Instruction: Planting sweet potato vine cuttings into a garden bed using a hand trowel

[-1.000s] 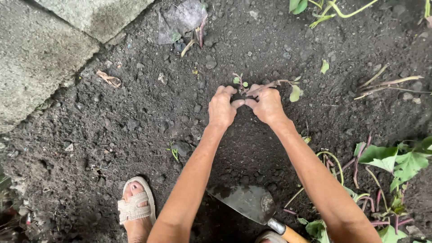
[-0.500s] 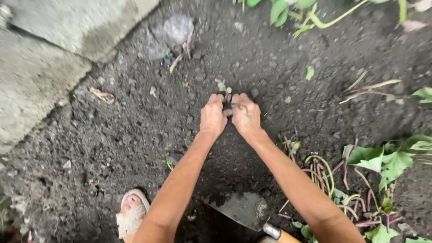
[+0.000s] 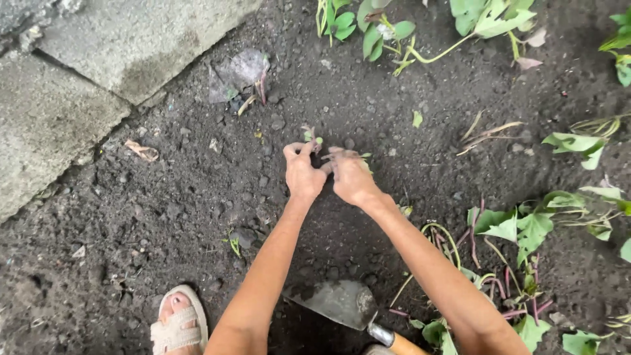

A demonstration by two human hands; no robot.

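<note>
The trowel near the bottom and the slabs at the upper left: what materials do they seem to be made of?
The trowel blade looks like metal, dull grey and smeared with soil; its handle looks like wood, orange-brown and smooth, though only a short part shows. The slabs look like concrete or stone: pale grey, rough and grainy, with straight edges.

trowel (image 3: 338, 304): at 6 o'clock, metal blade flat on the soil, wooden handle toward the bottom edge
sandal (image 3: 176, 327): at 7 o'clock, woven, beige
concrete slabs (image 3: 59, 105): at 10 o'clock
cut vines (image 3: 519, 243): at 4 o'clock, green leaves, purple stems
</note>
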